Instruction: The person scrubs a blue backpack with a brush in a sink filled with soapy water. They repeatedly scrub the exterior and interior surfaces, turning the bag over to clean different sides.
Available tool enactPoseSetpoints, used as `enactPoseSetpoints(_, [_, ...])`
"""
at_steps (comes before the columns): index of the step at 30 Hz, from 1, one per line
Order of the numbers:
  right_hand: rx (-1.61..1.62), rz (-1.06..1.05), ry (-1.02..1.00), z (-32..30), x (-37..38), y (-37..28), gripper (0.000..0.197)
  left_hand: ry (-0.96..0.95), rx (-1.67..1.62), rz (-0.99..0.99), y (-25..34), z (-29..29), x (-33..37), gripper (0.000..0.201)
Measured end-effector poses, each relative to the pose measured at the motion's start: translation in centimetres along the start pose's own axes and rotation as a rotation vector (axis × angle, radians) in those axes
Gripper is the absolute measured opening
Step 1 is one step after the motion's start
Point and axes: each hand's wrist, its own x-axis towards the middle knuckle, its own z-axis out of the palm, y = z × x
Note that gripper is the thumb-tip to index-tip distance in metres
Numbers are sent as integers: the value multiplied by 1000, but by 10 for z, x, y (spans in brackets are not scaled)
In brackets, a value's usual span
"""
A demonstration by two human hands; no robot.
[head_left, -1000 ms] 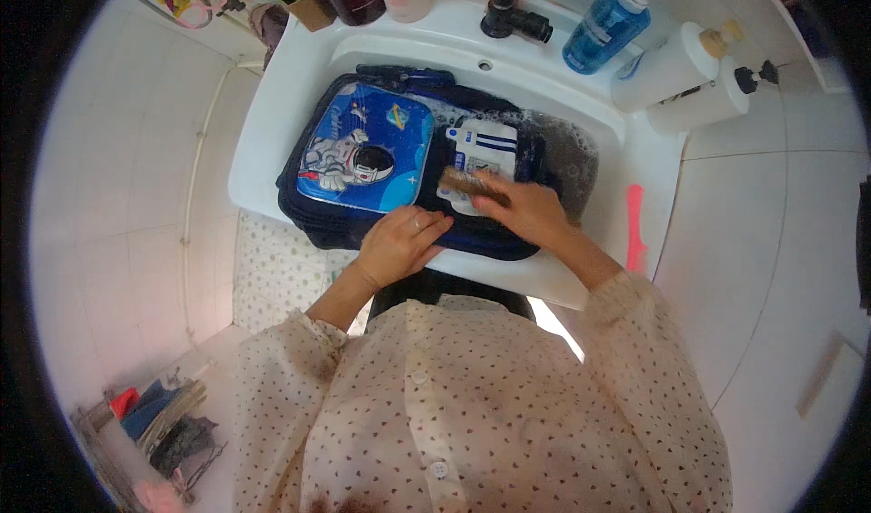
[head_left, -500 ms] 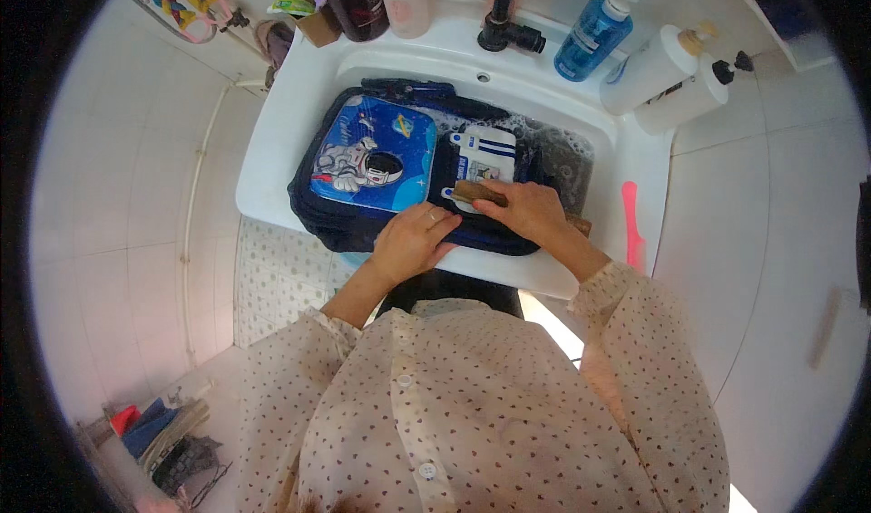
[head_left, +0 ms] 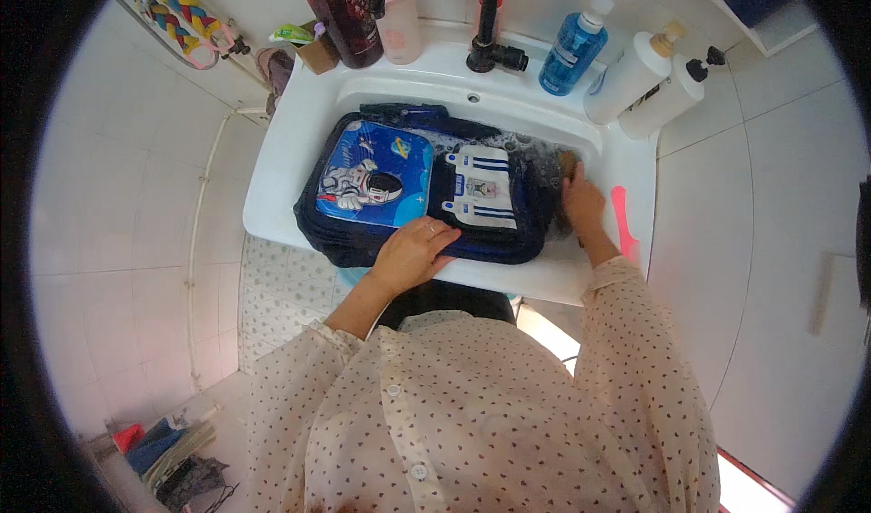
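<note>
A dark blue backpack (head_left: pixel 472 247) lies in the white sink (head_left: pixel 272 182). Its front has a shiny blue astronaut panel (head_left: pixel 376 175) and a white patch with dark stripes (head_left: pixel 483 186). My left hand (head_left: pixel 415 252) grips the backpack's near edge, fingers closed over the rim. Beyond the bag's right side, my right hand (head_left: pixel 582 206) is closed around a brown wooden brush (head_left: pixel 568 162), dipped at the foamy water (head_left: pixel 540 150). Most of the brush is hidden by the hand and water, and its bristles cannot be made out.
A black faucet (head_left: pixel 485 32) arches over the sink's back. Along the rim stand a dark red bottle (head_left: pixel 343 19), a blue bottle (head_left: pixel 573 55), white pump bottles (head_left: pixel 632 78) and a small brown box (head_left: pixel 318 55). A pink comb (head_left: pixel 622 218) lies on the right rim.
My right hand has carried the brush off the white patch, rightward into the water beside the bag. My left hand keeps its hold on the near edge. The view has shifted slightly.
</note>
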Motion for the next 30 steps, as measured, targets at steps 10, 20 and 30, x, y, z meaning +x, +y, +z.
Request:
enactPoseSetpoints(10, [285, -436, -221, -60, -46, -64, 50, -11, -62, -75, 1, -2, 1, 41])
enactPoseSetpoints(20, [159, -732, -265, 6, -28, -119, 41, -5, -75, -62, 6, -1, 2, 39])
enactPoseSetpoints(30, [388, -538, -119, 11, -6, -68, 42, -28, -28, -62, 4, 0, 7, 46])
